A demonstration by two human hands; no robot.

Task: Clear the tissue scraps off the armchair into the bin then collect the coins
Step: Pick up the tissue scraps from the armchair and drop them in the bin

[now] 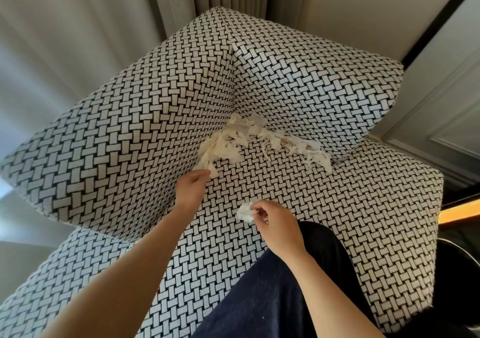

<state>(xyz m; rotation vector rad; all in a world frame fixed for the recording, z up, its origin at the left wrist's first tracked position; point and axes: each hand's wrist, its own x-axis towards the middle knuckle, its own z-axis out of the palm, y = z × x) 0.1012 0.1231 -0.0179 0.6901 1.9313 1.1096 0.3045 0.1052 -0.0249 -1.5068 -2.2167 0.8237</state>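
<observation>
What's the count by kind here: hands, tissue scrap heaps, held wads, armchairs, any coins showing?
hands: 2, left hand at the heap's near edge, right hand pinching the wad
tissue scrap heap: 1, in the seat's back corner
tissue wad: 1
armchair: 1
coins showing: 0
total: 5

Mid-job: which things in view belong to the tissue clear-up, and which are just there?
Job: tissue scrap pile in the back corner of the armchair; white scrap pinched in the right hand; left hand at the pile's near edge. No bin or coins in view.
Just there: curtains; panelled wall.
</observation>
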